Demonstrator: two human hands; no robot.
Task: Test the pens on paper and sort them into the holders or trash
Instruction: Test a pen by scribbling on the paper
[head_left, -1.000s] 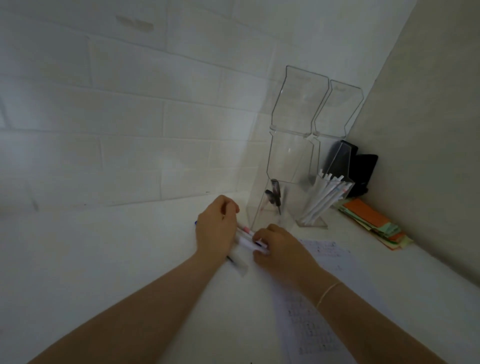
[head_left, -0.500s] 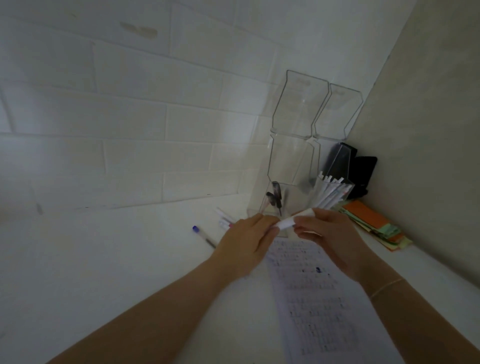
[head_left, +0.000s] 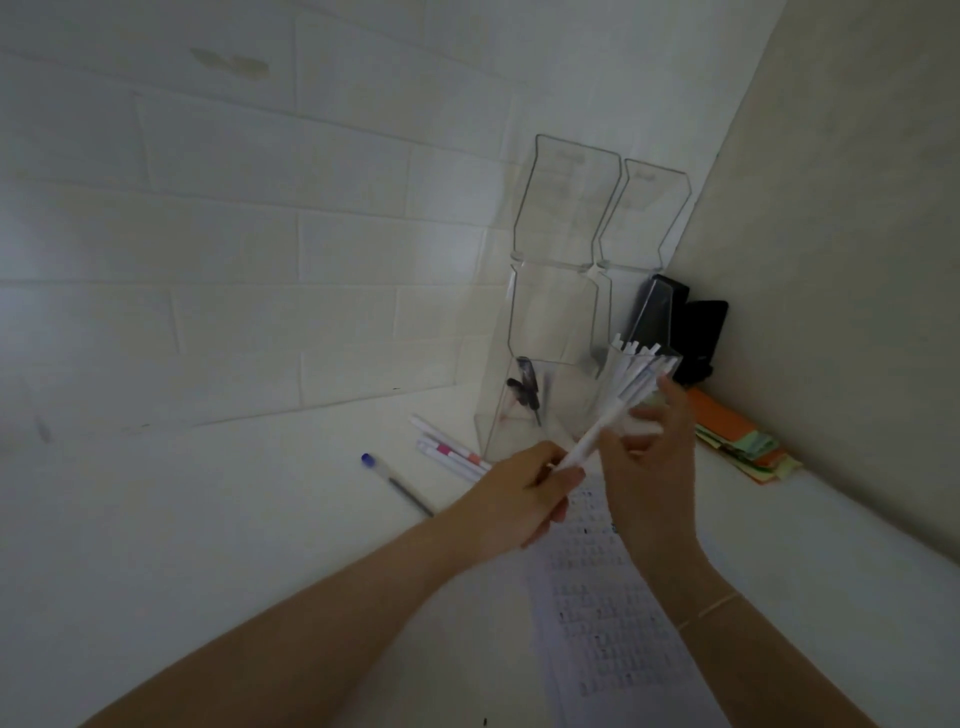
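Note:
My left hand (head_left: 524, 493) pinches the lower end of a white pen (head_left: 587, 441), which slants up to the right above the paper (head_left: 597, 613). My right hand (head_left: 649, 467) grips the pen higher up between thumb and fingers, with a white piece showing among the fingers. Just behind stands a clear holder (head_left: 641, 364) full of white pens. To its left, another clear holder (head_left: 493, 415) has dark pens inside. Several loose white pens (head_left: 447, 449) and a blue-capped pen (head_left: 395, 480) lie on the table.
Tall clear acrylic racks (head_left: 566, 208) stand against the tiled wall behind the holders. Black objects (head_left: 698, 332) fill the corner. A stack of orange and green sticky notes (head_left: 732, 431) lies along the right wall. The white table runs on to the left.
Both hands picked a white pen from the loose pile and lifted it to the right, over the paper and in front of the holder of white pens.

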